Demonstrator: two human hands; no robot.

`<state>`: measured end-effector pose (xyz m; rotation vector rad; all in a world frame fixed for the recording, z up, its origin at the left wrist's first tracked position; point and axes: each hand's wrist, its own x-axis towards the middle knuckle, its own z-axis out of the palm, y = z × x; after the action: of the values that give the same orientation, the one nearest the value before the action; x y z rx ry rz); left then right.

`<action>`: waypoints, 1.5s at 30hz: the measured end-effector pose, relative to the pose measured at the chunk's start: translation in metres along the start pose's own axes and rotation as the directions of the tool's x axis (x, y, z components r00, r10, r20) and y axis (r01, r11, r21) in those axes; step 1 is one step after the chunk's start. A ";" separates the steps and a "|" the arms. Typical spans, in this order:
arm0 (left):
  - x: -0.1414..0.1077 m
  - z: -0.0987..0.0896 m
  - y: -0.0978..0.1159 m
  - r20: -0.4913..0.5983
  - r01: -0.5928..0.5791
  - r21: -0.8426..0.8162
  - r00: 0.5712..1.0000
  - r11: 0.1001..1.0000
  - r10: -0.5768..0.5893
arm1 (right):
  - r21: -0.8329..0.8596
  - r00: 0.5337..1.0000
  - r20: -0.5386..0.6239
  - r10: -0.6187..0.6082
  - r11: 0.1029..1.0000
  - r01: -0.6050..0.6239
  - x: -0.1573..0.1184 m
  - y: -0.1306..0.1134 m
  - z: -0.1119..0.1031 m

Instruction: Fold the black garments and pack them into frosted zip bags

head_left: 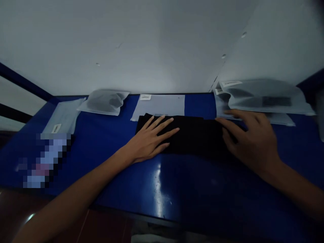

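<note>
A folded black cloth (192,136) lies across the middle of the blue table (121,189). My left hand (149,140) rests flat on its left part, fingers spread. At the cloth's right end is my right hand (249,140), its fingers bent and apart, with the fingertips at the cloth's far edge. Shadow hides the cloth's right end under that hand. Just behind the cloth lies a flat white bag (162,104) with a label, its near edge partly covered by the cloth.
Frosted bags (268,96) overlap at the back right. Another frosted bag (103,101) lies at the back left, beside a flatter labelled one (64,116). A pixelated object (49,160) is at the left. A white wall (152,47) rises behind the table.
</note>
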<state>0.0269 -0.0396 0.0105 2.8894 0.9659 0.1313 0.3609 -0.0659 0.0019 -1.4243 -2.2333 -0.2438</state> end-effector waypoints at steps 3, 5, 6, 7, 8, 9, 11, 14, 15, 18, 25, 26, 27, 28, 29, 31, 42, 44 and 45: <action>-0.001 0.002 -0.001 0.053 0.031 -0.032 0.998 0.999 -0.029 | 0.100 0.976 0.050 -0.211 0.974 0.205 -0.004 -0.005 0.002; -0.001 0.002 -0.001 0.053 0.037 -0.040 0.998 0.999 -0.035 | 0.199 0.943 0.124 -0.309 0.939 0.281 -0.006 -0.010 0.005; -0.002 0.001 -0.002 0.050 0.042 -0.044 0.998 0.998 -0.039 | 0.219 0.927 0.172 -0.333 0.931 0.294 -0.006 -0.011 0.007; -0.002 0.001 -0.002 0.044 0.047 -0.048 0.998 0.998 -0.045 | 0.220 0.912 0.224 -0.345 0.929 0.297 -0.007 -0.012 0.009; -0.003 0.000 -0.003 0.041 0.058 -0.050 0.998 0.997 -0.056 | 0.212 0.899 0.269 -0.346 0.931 0.296 -0.008 -0.012 0.011; -0.003 0.000 -0.004 0.040 0.073 -0.051 0.997 0.996 -0.071 | 0.204 0.889 0.303 -0.343 0.935 0.291 -0.009 -0.011 0.012; -0.004 -0.001 -0.007 0.048 0.111 -0.046 0.993 0.993 -0.109 | 0.205 0.881 0.337 -0.332 0.939 0.275 -0.009 -0.008 0.014; -0.005 -0.003 -0.011 0.073 0.147 -0.035 0.987 0.988 -0.144 | 0.249 0.879 0.347 -0.327 0.936 0.250 -0.009 -0.004 0.013; -0.005 -0.003 -0.012 0.077 0.151 -0.033 0.986 0.988 -0.148 | 0.271 0.882 0.347 -0.318 0.935 0.230 -0.008 -0.003 0.013; -0.005 -0.003 -0.013 0.059 0.168 -0.032 0.984 0.985 -0.166 | 0.353 0.926 0.314 -0.210 0.931 0.091 -0.004 -0.001 0.012; -0.006 -0.001 -0.011 0.044 0.189 -0.030 0.981 0.982 -0.188 | 0.168 0.965 0.115 0.237 0.952 -0.254 0.000 0.011 0.015; -0.006 -0.001 -0.011 0.041 0.187 -0.032 0.982 0.982 -0.186 | 0.140 0.959 0.127 0.254 0.952 -0.271 0.000 0.012 0.016; -0.006 -0.001 -0.011 0.036 0.184 -0.035 0.983 0.982 -0.182 | 0.109 0.952 0.144 0.270 0.952 -0.286 0.000 0.013 0.016; -0.006 -0.001 -0.011 0.030 0.179 -0.040 0.984 0.983 -0.178 | 0.077 0.944 0.162 0.286 0.951 -0.301 -0.001 0.013 0.016; -0.005 -0.001 -0.011 0.025 0.175 -0.044 0.984 0.984 -0.174 | 0.048 0.938 0.176 0.300 0.949 -0.312 -0.001 0.013 0.016; -0.005 -0.001 -0.011 0.024 0.174 -0.047 0.985 0.984 -0.173 | 0.025 0.934 0.194 0.301 0.950 -0.311 -0.002 0.012 0.015; -0.005 -0.003 -0.011 0.078 0.179 -0.023 0.981 0.984 -0.177 | 0.555 0.762 0.447 0.468 0.523 -0.647 0.008 0.006 -0.005; -0.006 -0.006 -0.012 0.080 0.172 -0.028 0.982 0.985 -0.170 | 0.644 0.653 0.589 0.475 0.212 -0.735 0.011 0.007 -0.009; -0.006 -0.007 -0.013 0.081 0.169 -0.030 0.983 0.985 -0.166 | 0.649 0.605 0.649 0.462 0.080 -0.757 0.012 0.007 -0.010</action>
<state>0.0137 -0.0319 0.0153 2.7421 1.1728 0.0232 0.3658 -0.0576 0.0160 -1.5505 -1.1512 1.3879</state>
